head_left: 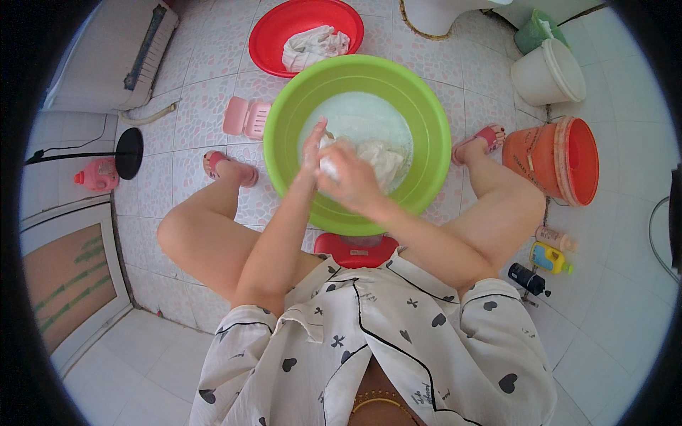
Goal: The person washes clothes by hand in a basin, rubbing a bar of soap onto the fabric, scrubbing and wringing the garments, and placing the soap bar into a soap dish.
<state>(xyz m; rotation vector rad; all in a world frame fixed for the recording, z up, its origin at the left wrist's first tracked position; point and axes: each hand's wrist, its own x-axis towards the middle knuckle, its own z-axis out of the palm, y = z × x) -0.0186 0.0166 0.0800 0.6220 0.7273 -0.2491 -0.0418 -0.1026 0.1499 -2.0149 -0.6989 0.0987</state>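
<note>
A large green plastic basin stands on the tiled floor between my feet, with cloudy whitish water in it. Pale wet cloth lies partly in this water. Over the basin, my left hand is upright with its fingers pointing away from me, against part of the cloth. My right hand, blurred, is closed around a bunched white piece beside the left palm. Whether that piece joins the cloth in the water cannot be told.
Beyond the green basin sits a red basin holding white cloth. A pink soap box lies open at its left. An orange bucket, a white bucket and several bottles are at right. A red stool is beneath me.
</note>
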